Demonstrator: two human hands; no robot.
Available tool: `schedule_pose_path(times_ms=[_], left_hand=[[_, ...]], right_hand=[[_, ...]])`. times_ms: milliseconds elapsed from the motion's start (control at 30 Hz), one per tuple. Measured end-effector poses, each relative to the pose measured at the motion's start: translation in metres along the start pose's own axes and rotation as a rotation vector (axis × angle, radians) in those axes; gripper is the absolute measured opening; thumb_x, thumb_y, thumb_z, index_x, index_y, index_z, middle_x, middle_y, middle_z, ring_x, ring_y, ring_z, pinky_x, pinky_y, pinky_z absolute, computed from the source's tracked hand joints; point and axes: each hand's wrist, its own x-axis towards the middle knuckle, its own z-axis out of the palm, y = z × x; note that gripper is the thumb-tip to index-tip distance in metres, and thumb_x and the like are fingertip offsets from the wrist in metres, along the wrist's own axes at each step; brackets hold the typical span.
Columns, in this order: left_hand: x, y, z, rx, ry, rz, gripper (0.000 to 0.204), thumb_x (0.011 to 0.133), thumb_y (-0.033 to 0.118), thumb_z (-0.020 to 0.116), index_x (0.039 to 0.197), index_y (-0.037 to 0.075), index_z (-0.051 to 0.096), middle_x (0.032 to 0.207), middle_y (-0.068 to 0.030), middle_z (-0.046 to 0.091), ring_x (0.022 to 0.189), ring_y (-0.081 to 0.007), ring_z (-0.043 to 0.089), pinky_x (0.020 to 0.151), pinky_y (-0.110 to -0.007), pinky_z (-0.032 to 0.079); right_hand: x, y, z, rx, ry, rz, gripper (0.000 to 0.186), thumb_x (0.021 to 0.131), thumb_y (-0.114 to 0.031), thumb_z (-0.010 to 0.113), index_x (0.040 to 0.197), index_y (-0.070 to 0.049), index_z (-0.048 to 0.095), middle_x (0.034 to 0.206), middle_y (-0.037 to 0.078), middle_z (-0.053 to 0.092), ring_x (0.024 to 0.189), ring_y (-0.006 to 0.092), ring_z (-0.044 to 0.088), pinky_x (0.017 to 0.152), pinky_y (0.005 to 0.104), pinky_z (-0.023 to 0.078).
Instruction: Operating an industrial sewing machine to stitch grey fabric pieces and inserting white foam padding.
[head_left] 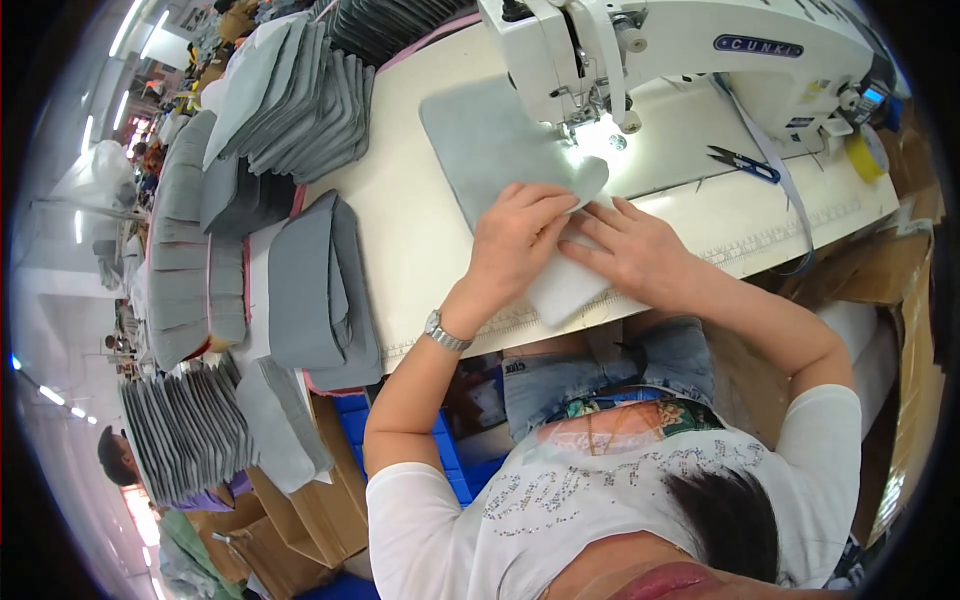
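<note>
Grey fabric panel (487, 140) flat on the worktop (420, 250), roughly mid-worktop, far end under the needle of the white sewing machine (660, 50). Rectangular, rounded corners, matte felt-like surface, looks padded and slightly stiff. Near end layered over a white backing piece (560, 285), softer and fleecy, reaching to the worktop's near edge. Left hand (515, 240) palm-down on the panel's near end, fingers together and pressing flat, fingertips at the folded grey edge; no pinch. Metal watch (445, 333) on that wrist. Right hand (640, 250) just beside it, touching, fingers spread slightly and flat on the white piece; pressing, not gripping. Worktop cream, smooth laminate, printed ruler strip along the near edge. Blue-handled thread snips (745, 165) toward the right end, well apart from the hands, beside a thin grey strap (770, 150) hanging off the machine. Yellow tape roll (868, 152) at the far right corner. Folded grey pieces (320, 290) at the left edge, same felt-like cloth, soft rounded folds. More stacked grey panels (300, 100) fanned at the far left corner. Cardboard boxes (310, 520) below the left end.
</note>
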Motion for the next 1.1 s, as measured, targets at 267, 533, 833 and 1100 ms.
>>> schedule_pose_path(times_ms=[267, 533, 833, 1100], left_hand=[[-0.042, -0.036, -0.040, -0.351, 0.096, -0.874, 0.020, 0.093, 0.011, 0.055, 0.110, 0.003, 0.058, 0.085, -0.0078, 0.062, 0.063, -0.0140, 0.063, 0.051, -0.025, 0.049], [-0.054, -0.043, -0.030, -0.734, 0.213, -0.766, 0.013, 0.093, 0.008, 0.054, 0.106, 0.005, 0.052, 0.073, -0.0003, 0.055, 0.051, -0.0075, 0.053, 0.046, -0.020, 0.044], [-0.056, -0.033, -0.027, -0.862, 0.194, -0.726, 0.004, 0.093, 0.002, 0.051, 0.095, 0.006, 0.049, 0.070, 0.0006, 0.053, 0.050, -0.0065, 0.049, 0.046, -0.020, 0.039], [-0.063, -0.047, -0.027, -0.918, 0.203, -0.692, 0.007, 0.093, 0.002, 0.053, 0.094, 0.007, 0.048, 0.074, -0.0003, 0.053, 0.050, -0.0080, 0.050, 0.047, -0.020, 0.041]], right_hand=[[-0.005, -0.016, 0.007, 0.059, 0.030, 0.119, 0.036, 0.077, -0.010, 0.056, 0.110, 0.003, 0.057, 0.112, 0.017, 0.060, 0.103, 0.0308, 0.060, 0.091, 0.0381, 0.048], [0.016, -0.022, 0.005, 0.126, 0.016, 0.157, 0.039, 0.073, -0.007, 0.056, 0.111, 0.004, 0.056, 0.105, 0.017, 0.059, 0.096, 0.0304, 0.061, 0.087, 0.0385, 0.049], [0.024, -0.013, 0.040, 0.039, -0.110, 0.243, 0.029, 0.073, -0.009, 0.057, 0.101, 0.000, 0.062, 0.096, 0.014, 0.063, 0.092, 0.0282, 0.063, 0.077, 0.0381, 0.051], [0.052, -0.002, 0.074, -0.181, -0.036, 0.257, 0.018, 0.072, -0.010, 0.059, 0.085, -0.003, 0.069, 0.080, 0.013, 0.066, 0.077, 0.0284, 0.066, 0.067, 0.0402, 0.053]])
